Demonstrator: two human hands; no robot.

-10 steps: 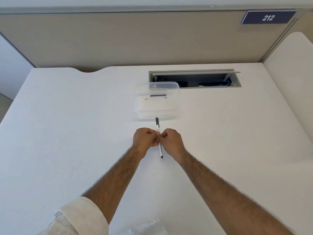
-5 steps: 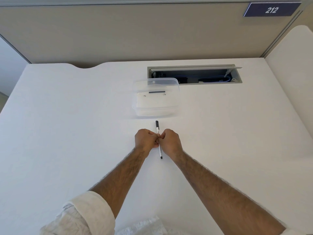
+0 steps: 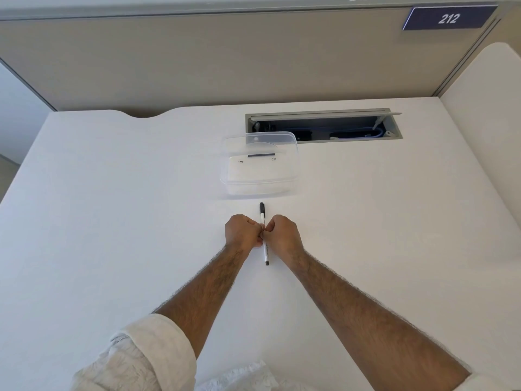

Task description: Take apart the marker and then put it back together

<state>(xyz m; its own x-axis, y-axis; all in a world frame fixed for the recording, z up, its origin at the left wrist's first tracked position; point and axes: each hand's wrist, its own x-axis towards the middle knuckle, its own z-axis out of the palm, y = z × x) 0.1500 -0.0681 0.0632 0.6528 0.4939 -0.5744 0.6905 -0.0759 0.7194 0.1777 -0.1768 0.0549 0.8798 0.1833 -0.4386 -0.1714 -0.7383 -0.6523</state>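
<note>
Over the last second the left hand [image 3: 243, 231] and right hand [image 3: 283, 232] draw a little closer, knuckles now pressed together around the marker [image 3: 264, 234]. The marker's capped far end sits slightly further from the clear plastic box [image 3: 259, 165]; otherwise only the camera's aim drifts.

Clear plastic box [image 3: 259, 176] on white desk [image 3: 112, 207] — open cable tray [image 3: 324, 127] behind.
</note>
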